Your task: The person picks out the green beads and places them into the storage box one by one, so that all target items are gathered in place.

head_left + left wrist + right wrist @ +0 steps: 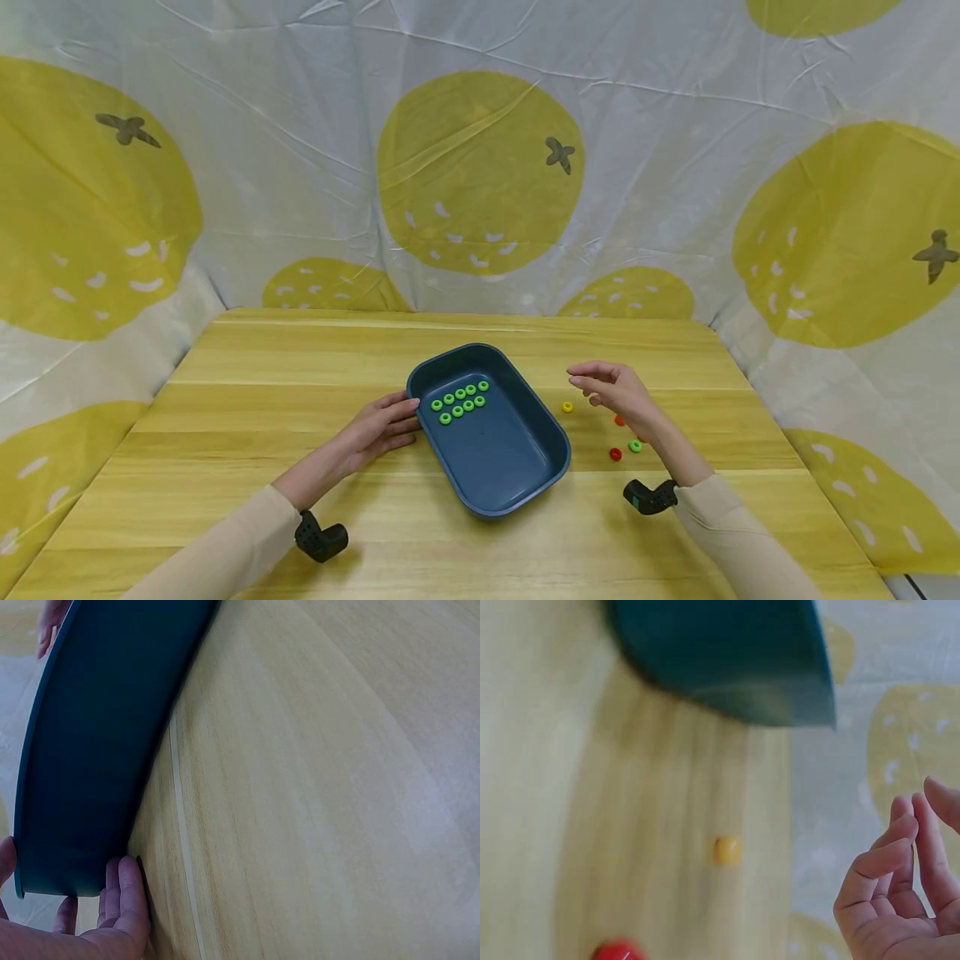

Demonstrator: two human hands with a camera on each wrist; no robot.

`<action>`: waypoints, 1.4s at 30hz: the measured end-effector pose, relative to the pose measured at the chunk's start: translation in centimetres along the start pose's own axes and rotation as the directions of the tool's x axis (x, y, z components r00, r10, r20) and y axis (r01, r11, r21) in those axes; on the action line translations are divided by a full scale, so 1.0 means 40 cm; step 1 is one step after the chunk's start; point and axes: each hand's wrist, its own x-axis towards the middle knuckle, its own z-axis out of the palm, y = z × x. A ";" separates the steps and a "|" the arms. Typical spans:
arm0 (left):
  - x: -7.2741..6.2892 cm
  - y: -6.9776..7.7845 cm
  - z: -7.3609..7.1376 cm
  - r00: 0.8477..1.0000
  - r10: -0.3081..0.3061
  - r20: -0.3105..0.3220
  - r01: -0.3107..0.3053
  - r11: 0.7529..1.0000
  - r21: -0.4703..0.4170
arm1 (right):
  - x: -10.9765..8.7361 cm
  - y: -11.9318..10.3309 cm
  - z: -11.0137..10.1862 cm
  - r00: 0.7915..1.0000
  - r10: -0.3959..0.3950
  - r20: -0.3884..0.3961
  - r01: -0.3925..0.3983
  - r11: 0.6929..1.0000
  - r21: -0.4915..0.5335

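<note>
A dark blue plastic basin (517,458) sits at an angle on the wooden table. Several small green rings (461,394) lie in two rows on its floor, toward the far left end. My left hand (382,429) rests against the basin's left side, fingers fairly straight, fingertips at the outer wall. To the right of the basin my right hand (611,387) hovers above the table, its fingers loosely bent and nothing visible between thumb and forefinger. Nearest to it lies a yellow ring (567,407). An orange ring (619,420) shows under the hand.
Closer to me on the right are a red ring (615,454) and a green ring (635,446); another orange piece is mostly hidden by the right wrist. A fruit-print cloth (480,283) hangs behind and beside the table (300,350).
</note>
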 end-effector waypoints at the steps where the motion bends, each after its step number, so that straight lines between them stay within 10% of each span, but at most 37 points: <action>1: 0.000 0.000 0.000 1.000 0.000 0.000 0.000 1.000 -0.001 | -0.009 0.007 -0.010 1.000 0.003 -0.003 -0.003 1.000 -0.017; 18: 0.006 -0.004 -0.004 1.000 0.001 0.006 0.000 1.000 -0.004 | -0.144 0.134 -0.136 0.998 -0.042 -0.053 0.027 0.967 -0.253; 29: 0.009 -0.003 -0.004 1.000 -0.008 0.008 0.008 1.000 0.003 | -0.160 0.148 -0.116 0.971 -0.236 -0.031 0.159 0.741 -0.652; 42: 0.006 -0.005 -0.004 1.000 -0.002 0.013 0.002 1.000 0.001 | -0.160 0.160 -0.097 0.962 -0.273 0.009 0.182 0.617 -0.766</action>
